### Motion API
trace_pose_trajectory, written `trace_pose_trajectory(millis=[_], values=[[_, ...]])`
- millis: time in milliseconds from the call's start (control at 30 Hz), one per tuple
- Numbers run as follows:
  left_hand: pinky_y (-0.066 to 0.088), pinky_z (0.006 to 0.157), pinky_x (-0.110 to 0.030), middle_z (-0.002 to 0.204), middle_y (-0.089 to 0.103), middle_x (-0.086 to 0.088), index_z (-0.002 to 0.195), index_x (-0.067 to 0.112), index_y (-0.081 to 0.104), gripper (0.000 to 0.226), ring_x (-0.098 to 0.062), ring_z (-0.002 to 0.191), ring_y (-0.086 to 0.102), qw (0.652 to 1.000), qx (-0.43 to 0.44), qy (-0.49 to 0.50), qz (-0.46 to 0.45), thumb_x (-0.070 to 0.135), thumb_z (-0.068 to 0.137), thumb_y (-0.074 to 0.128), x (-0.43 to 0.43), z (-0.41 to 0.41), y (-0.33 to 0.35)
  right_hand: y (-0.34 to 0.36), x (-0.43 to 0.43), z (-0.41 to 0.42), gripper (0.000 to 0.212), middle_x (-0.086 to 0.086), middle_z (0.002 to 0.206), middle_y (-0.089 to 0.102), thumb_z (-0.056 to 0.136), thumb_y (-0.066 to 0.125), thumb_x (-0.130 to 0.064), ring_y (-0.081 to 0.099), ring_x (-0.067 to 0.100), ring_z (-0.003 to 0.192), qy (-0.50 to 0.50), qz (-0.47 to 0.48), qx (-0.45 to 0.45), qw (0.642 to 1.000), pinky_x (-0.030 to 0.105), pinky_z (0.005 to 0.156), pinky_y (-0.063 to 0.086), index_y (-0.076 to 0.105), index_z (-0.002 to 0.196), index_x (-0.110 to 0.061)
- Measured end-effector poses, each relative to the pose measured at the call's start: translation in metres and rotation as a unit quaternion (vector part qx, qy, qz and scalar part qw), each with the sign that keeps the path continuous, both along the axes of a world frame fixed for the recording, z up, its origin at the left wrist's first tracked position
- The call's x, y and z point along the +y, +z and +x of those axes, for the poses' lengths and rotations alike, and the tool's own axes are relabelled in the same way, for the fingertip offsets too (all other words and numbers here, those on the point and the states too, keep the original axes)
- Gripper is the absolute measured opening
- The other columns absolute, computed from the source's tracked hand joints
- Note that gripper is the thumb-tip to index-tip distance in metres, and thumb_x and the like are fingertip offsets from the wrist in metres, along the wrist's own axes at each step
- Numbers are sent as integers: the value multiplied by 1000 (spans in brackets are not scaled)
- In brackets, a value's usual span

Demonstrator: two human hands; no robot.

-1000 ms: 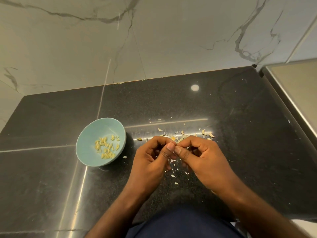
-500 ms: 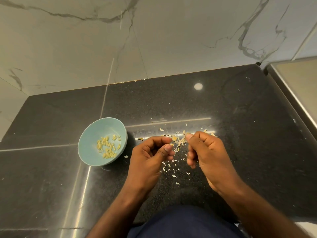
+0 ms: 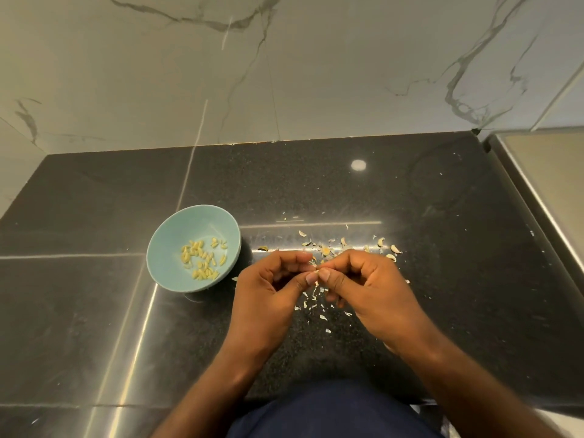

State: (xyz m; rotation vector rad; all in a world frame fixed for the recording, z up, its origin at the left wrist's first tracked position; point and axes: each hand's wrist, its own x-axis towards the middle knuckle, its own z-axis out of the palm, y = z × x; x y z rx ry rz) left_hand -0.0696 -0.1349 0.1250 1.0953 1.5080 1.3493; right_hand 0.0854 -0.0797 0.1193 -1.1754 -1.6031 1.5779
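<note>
Pale oval seed [image 3: 317, 270], pinched between left hand [image 3: 268, 298] and right hand [image 3: 369, 292] — a slip could flick it among papery husk scraps [image 3: 325, 249] beyond the grip, missing the round blue bowl [image 3: 170, 248] leftward.

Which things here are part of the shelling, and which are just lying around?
In use: left hand, right hand, the seed pinched between them, blue bowl, peeled kernels inside it.
Lying about: shell scraps on the black counter, steel surface at right.
</note>
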Motion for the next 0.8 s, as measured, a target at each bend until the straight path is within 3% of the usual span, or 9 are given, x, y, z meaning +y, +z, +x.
trace_pose_trajectory(millis=[167, 233, 367, 533, 633, 733, 800], values=[[49, 76, -14, 85, 67, 14, 118, 31, 61, 36, -9, 84, 67, 982, 172, -55, 53, 5, 94, 63, -7, -7, -6, 0, -5, -12, 19, -5, 68, 64, 104, 48, -16, 65, 19, 63, 74, -87, 1, 994, 33, 57, 50, 59, 95, -4], [48, 71, -14, 83, 63, 13, 124, 36, 53, 39, -10, 79, 64, 977, 192, -68, 62, 9, 95, 56, -9, -8, -5, 1, -9, -17, 22, -2, 69, 61, 106, 45, -19, 64, 21, 64, 86, -76, 5, 993, 36, 59, 51, 56, 93, -5], [50, 61, -29, 74, 56, 1, 124, 32, 48, 34, -17, 65, 55, 999, 13, -53, 1, 8, 100, 47, -8, -11, 1, 2, -14, -23, 20, 3, 69, 56, 103, 46, -19, 56, 22, 62, 90, 90, -29, 991, 40, 58, 50, 54, 86, -12], [36, 49, -15, 63, 46, 1, 122, 14, 49, 24, -2, 51, 40, 980, -178, -54, -71, 2, 102, 42, -2, -10, 8, -1, -8, -21, 18, -20, 76, 52, 97, 51, -6, 53, 8, 66, 120, 271, -93, 950, 29, 57, 46, 59, 89, -19], [34, 46, -14, 61, 45, -1, 119, 17, 52, 20, -3, 50, 38, 972, -217, -49, -79, 8, 103, 44, -2, -8, 9, -2, -7, -18, 17, -27, 80, 50, 95, 51, -4, 52, 2, 68, 110, 310, -100, 939, 20, 59, 44, 59, 91, -18], [36, 46, -14, 60, 47, 1, 116, 19, 54, 18, -2, 50, 40, 963, -249, -46, -88, 12, 102, 47, -2, -8, 6, -5, -12, -19, 13, -15, 72, 52, 100, 47, -19, 50, 12, 59, 71, 309, -109, 942, 32, 52, 44, 55, 89, -19], [37, 47, -13, 61, 49, 3, 116, 20, 55, 17, -2, 51, 42, 962, -254, -42, -88, 13, 102, 48, -2, -10, 6, -6, -17, -22, 22, -2, 66, 53, 101, 44, -28, 49, 17, 54, 26, 282, -104, 953, 39, 50, 42, 52, 84, -15]])
